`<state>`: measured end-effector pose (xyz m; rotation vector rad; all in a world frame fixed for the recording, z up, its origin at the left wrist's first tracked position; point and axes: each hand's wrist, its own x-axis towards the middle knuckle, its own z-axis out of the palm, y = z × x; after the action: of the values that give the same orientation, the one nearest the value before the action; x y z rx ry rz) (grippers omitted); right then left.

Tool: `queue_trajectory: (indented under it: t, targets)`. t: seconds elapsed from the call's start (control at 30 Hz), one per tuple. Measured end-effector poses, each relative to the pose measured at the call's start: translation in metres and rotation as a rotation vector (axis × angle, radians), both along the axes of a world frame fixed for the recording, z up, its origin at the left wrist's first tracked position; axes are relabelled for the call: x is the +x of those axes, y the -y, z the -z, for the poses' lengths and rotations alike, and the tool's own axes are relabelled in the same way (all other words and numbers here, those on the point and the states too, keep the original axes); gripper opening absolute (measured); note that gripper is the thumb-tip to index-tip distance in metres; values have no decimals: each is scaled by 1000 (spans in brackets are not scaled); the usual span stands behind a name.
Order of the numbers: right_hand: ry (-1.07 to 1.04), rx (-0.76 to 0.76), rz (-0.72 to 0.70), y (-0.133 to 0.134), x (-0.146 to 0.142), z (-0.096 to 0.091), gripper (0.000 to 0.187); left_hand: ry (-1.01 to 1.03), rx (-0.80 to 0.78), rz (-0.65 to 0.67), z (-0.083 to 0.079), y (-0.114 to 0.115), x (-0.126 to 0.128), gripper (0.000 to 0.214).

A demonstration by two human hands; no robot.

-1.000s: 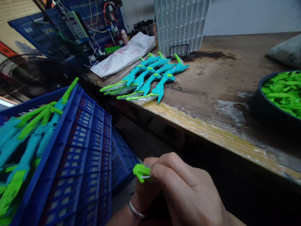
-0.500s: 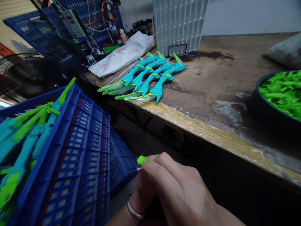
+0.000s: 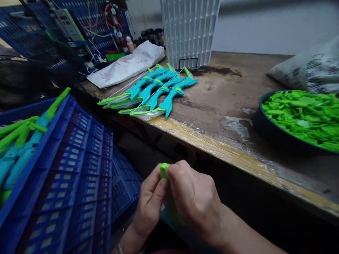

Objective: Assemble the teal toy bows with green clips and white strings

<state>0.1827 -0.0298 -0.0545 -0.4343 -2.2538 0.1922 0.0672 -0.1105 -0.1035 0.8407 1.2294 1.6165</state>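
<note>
My left hand point(image 3: 147, 206) and my right hand point(image 3: 197, 201) meet in front of me below the table edge. Both have their fingers closed around the green end of a toy bow point(image 3: 164, 170). Its tip pokes up between my thumbs and fingers. Lower down, a blurred teal part shows under my right hand, and the rest of the bow is hidden. Beyond my hands, several teal toy bows point(image 3: 174, 94) with green ends and white strings lie side by side on the table point(image 3: 212, 106).
A blue crate point(image 3: 57, 169) holding more teal and green bows stands tilted at left. At right, a dark tub point(image 3: 261, 116) is full of small green plastic pieces point(image 3: 302, 116), with a printed sack point(image 3: 315, 67) behind it. A white bag point(image 3: 127, 63) and a clear ribbed panel point(image 3: 189, 31) are farther back.
My left hand has come out from behind my right and now grips the bow end beside it. The green tip stands more upright. The whole view has shifted to the right.
</note>
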Motion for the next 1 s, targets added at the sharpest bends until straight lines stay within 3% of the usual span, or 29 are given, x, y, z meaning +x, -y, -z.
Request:
queue_trajectory:
  t: [0.1,0.2,0.4,0.47,0.57,0.77,0.9,1.0]
  targets:
    - [-37,-42,16,2,-2,6,11,54,-6,-21,-12,-5,0,39]
    - [-71,-57,41,0,0,3,11,129,0,39,-12,-7,4,41]
    - [-262,-343,146,-19,19,-34,12,239,66,124,-3,-12,8,22]
    - [-273,-438,155,-23,24,-39,11,237,119,158,-4,-14,7,15]
    - [-221,-465,81,-20,26,-27,14,213,134,167,-7,-18,6,5]
    - [-146,-485,-65,-5,24,1,14,91,15,85,-6,-22,4,12]
    - [-184,-751,-76,-5,25,3,11,100,21,165,2,-19,6,9]
    - [-293,-1145,-100,-8,24,4,13,175,22,194,7,-16,8,8]
